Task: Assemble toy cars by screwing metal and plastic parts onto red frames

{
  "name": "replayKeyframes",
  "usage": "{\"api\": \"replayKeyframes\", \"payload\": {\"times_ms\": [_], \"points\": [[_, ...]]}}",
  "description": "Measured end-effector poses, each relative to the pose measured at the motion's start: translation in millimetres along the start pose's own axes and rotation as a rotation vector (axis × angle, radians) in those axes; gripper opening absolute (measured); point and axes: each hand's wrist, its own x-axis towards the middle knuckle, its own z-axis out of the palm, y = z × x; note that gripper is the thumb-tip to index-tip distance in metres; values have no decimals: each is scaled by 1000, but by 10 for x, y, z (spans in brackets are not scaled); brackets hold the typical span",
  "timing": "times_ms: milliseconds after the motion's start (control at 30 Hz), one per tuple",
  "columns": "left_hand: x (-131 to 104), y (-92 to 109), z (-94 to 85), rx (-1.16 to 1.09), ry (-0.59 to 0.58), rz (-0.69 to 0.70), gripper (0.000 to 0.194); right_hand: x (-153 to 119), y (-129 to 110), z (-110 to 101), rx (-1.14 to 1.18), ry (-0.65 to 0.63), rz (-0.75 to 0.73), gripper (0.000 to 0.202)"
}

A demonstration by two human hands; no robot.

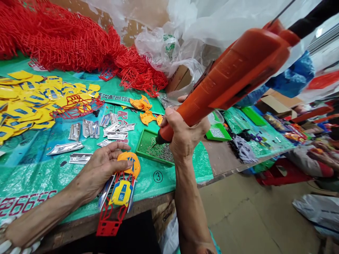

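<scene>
At the near edge of the table (pixel 217 160), a part-built toy assembly (pixel 122 193) is held by the left hand (pixel 106 167). Its orange end piece (pixel 129 164) is pinched between thumb and fingers; a yellow panel is mounted mid-body, flanked by silver strips, and the red frame (pixel 109 218) is extended past the table edge.

An orange power screwdriver (pixel 227 74) is gripped in the right hand (pixel 185 132), fingers wrapped around its lower body. Its bit is pointed down into a green tray (pixel 140 135) of small screws (pixel 164 153); whether a screw is touched cannot be told.

Loose silver pieces (pixel 113 128) are scattered on the green sheet (pixel 148 183), just beyond the left hand. Spare orange pieces (pixel 143 103) are placed behind the tray. Yellow panels (pixel 29 102) are piled at far left, with a red frame laid by them. More red frames (pixel 66 42) are heaped along the back, next to clear plastic bags (pixel 206 35). At far right, a co-worker's hand (pixel 317 153) is partly seen, blurred.
</scene>
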Motion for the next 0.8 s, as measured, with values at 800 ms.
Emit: {"api": "replayKeyframes", "payload": {"times_ms": [800], "points": [[-27, 36, 17, 96, -80, -15, 40, -184, -660, 210, 171, -141, 81, 29]]}}
